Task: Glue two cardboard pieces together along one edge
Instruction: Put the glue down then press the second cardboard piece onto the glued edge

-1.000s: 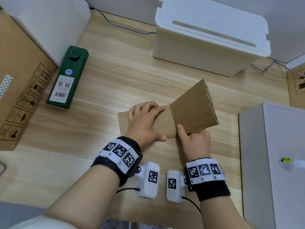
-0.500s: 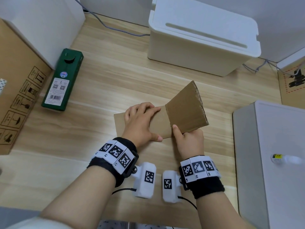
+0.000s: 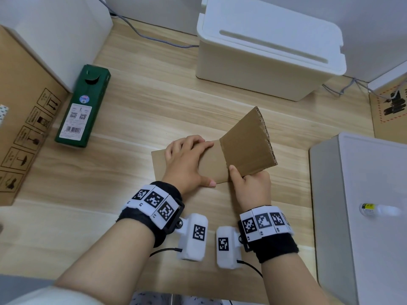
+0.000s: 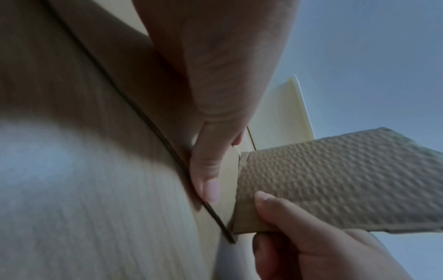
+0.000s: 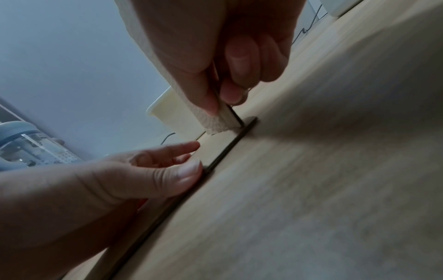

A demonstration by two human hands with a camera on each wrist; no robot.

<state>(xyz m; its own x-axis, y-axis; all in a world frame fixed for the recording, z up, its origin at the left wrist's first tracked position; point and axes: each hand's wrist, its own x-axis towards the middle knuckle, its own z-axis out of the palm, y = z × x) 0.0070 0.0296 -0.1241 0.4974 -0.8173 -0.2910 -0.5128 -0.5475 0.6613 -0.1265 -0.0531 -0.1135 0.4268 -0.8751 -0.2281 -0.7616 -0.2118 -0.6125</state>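
A flat cardboard piece [image 3: 210,166] lies on the wooden table. My left hand [image 3: 187,161] presses down on it with flat fingers, the thumb [image 4: 206,170] along its near edge. A second cardboard piece [image 3: 248,144] stands tilted up, its left edge meeting the flat piece along a seam. My right hand [image 3: 242,176] pinches this piece at its near lower corner, thumb [image 4: 266,200] on the front face and fingers [image 5: 237,62] curled behind. The corrugated upright piece [image 4: 335,181] is seen from close by in the left wrist view.
A white lidded bin [image 3: 264,53] stands behind the cardboard. A grey-white box [image 3: 363,249] at the right carries a small tube with a yellow label [image 3: 374,209]. A green carton [image 3: 83,106] and a brown shipping box [image 3: 22,119] sit at the left.
The head view has shifted a little. Both hands keep the same hold, and the upright piece stays at the same tilt against the flat one.
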